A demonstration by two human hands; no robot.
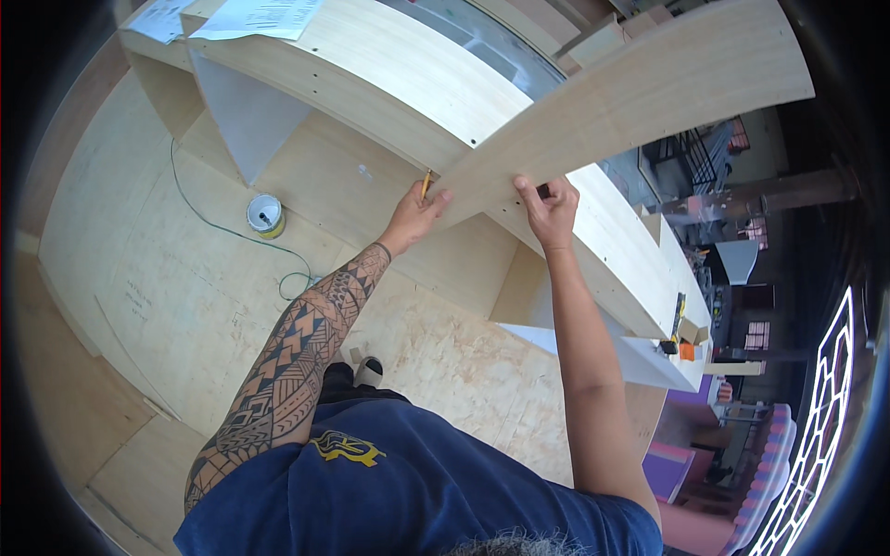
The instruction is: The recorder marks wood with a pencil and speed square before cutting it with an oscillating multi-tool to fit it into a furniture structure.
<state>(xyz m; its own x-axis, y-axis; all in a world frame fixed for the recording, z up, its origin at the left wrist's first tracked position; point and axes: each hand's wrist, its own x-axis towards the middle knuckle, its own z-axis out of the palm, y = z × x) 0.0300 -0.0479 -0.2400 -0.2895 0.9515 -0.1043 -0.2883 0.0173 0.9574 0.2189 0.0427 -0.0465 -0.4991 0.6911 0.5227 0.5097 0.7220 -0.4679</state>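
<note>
A long, curved plywood board [649, 83] slants up from my hands toward the upper right. My left hand [415, 221] grips its lower end, thumb on the face, and a yellow pencil [425, 184] sticks up from the same hand. Farther along the lower edge, my right hand [553, 211] is closed on the board with its thumb against the face; a small dark spot shows by its curled fingers, too little to name. Behind the board runs a curved wooden counter frame [399, 65] with open compartments below its top.
Papers [260, 17] lie on the counter at the upper left. An open paint can [266, 215] stands on the plywood floor [185, 287], with a green cord [218, 225] beside it. A tape measure [679, 315] and an orange item [687, 351] rest at the counter's right end.
</note>
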